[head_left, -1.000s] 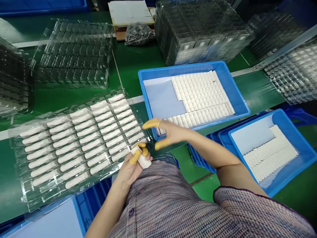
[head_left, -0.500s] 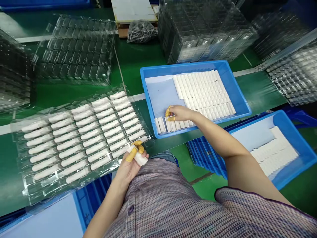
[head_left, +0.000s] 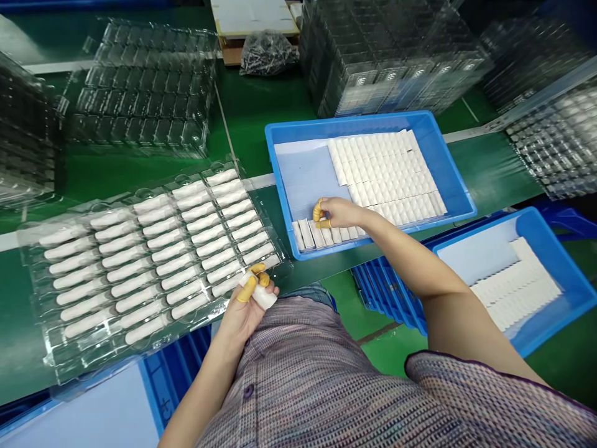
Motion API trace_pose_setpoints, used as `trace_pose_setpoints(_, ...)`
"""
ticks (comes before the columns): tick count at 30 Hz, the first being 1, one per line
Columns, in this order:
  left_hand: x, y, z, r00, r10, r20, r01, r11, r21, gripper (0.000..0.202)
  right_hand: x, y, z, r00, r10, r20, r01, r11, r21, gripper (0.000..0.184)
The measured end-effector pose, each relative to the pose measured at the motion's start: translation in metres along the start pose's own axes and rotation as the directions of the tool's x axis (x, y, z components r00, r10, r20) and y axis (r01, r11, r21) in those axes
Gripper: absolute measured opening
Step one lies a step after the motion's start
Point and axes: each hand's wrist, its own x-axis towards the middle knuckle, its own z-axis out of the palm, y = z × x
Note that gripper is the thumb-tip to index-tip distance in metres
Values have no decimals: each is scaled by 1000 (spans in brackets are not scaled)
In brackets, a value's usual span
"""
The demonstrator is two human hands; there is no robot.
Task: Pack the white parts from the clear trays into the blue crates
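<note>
Work surface (head_left: 305, 270): long, dark green, running across the whole view on a slight slant, marked along the far side by a white line, with more green beyond.
Floor (head_left: 396, 358): brighter green, glimpsed in a small patch below the work surface, right of centre.
Clear tray stacks (head_left: 387, 56): high block at the back, right of centre; lower pile at back left; another cut off at far left; glossy and see-through.
Blue bin (head_left: 354, 121): on the work surface, right of centre, with pale lining bare at left, white pieces (head_left: 387, 177) packed at right and along the near wall.
Loaded tray (head_left: 77, 361): clear, flat on the work surface at left, filled with white pieces in columns, streaked with reflections.
Lower bin (head_left: 562, 264): blue, at right, below the work surface, partly filled with white rows.
Board (head_left: 254, 18): at the back, topped with paper, just behind a crumpled plastic bag (head_left: 268, 53).
Right hand (head_left: 338, 213): inside the blue bin, thumb and finger bent nearly together at the near row; firm grip or mere touch, cannot tell.
Left hand (head_left: 247, 311): just beside the loaded tray's near right corner, curled closed around one white piece.
Finger covers (head_left: 247, 289): yellow, on both hands.
</note>
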Motion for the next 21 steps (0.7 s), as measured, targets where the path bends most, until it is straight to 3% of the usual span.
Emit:
trace_pose_setpoints(4, 1, 0, 0, 1000, 1, -11, -1, 1000, 5, 43, 3, -6, 3, 998, 56, 17, -57, 997, 45, 10)
trace_pose_setpoints(10, 1, -1, 0, 1000, 4, -21, -4, 1000, -5, 43, 7, -22, 10, 970, 235, -53, -239, 967, -90, 14)
trace_pose_setpoints(16, 0, -2, -1, 999, 0, -35, 0, 1000, -7, 42, 30, -12, -9, 911, 361, -200, -376, 926, -38, 22)
trace_pose_setpoints(19, 0, -2, -2, 1000, 5, -24, -6, 1000, -10, 40, 44, -10, -23, 895, 327, -303, -372, 923, -103, 23)
trace_pose_setpoints(21, -1, -1, -3, 999, 9, -34, -9, 1000, -17, 43, 47, -17, -26, 894, 232, -382, -325, 925, -198, 21)
